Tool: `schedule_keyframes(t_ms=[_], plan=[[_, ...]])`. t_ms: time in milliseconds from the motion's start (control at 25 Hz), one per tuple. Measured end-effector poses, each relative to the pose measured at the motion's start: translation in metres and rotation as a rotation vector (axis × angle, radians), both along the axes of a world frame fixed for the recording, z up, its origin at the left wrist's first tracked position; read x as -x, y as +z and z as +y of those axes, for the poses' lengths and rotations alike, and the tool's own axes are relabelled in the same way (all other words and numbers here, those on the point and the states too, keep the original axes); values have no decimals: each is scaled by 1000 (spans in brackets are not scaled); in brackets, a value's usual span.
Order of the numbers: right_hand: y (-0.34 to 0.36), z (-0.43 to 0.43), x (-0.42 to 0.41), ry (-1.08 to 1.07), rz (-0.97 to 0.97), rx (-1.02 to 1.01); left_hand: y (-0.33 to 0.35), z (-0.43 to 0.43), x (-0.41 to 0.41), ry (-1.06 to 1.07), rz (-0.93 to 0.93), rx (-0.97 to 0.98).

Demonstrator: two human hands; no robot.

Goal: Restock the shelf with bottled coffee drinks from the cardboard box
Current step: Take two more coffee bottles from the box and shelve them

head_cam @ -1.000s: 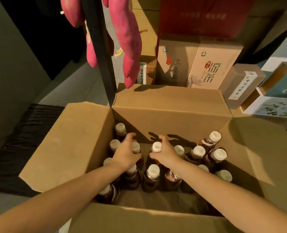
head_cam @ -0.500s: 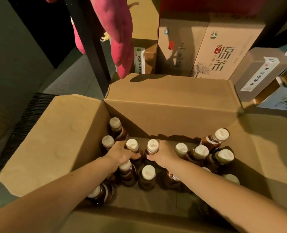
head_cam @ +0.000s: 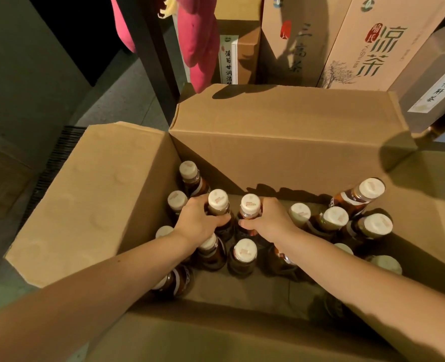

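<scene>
Head view looks down into the open cardboard box, and both your hands are inside it, each wrapped around a bottle. Outward of your left grip, the box's left flap folds out flat, and three capped bottles stand along that wall, the farthest one in the back corner. Your left hand is closed around the neck of a white-capped coffee bottle, thumb on the near side, fingers curled behind it; the cap stands clear above your knuckles. Just beside it, nearly touching, is the second bottle, and your right hand is clamped on it the same way, below the cap. Both bottles are upright and low among the others; you cannot tell whether their bases are on the box floor. Nearer you than the two grips stands another bottle, partly under your wrists. Outward of your right grip a cluster of bottles fills the right side, one of them leaning against the back wall. Beyond the box, past both grips, stand printed tea cartons, with a pink cloth hanging at their left.
</scene>
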State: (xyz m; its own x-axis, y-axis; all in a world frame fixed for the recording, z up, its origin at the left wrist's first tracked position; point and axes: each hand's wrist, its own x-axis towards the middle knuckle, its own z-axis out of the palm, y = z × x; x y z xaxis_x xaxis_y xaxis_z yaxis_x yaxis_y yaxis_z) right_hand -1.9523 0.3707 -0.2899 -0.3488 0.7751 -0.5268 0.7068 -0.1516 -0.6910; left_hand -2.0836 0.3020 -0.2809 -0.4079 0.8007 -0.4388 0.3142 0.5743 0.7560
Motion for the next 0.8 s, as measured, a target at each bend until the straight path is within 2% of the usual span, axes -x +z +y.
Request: schedule_keyframes(t_ms=[200,400,560,800], plan=[[3,-5,-2,-71,91,-5,14,-2,-5,-22,4,-87],[20,-12,-1,-175,254,-20,41,-7,-4,52,-88,-216],[58,-23,-5,-138,457,-176,79,-21,-4,151,-165,-411],[156,-41,10,123,710,-424,158,-62,-3,307,-7,-721]])
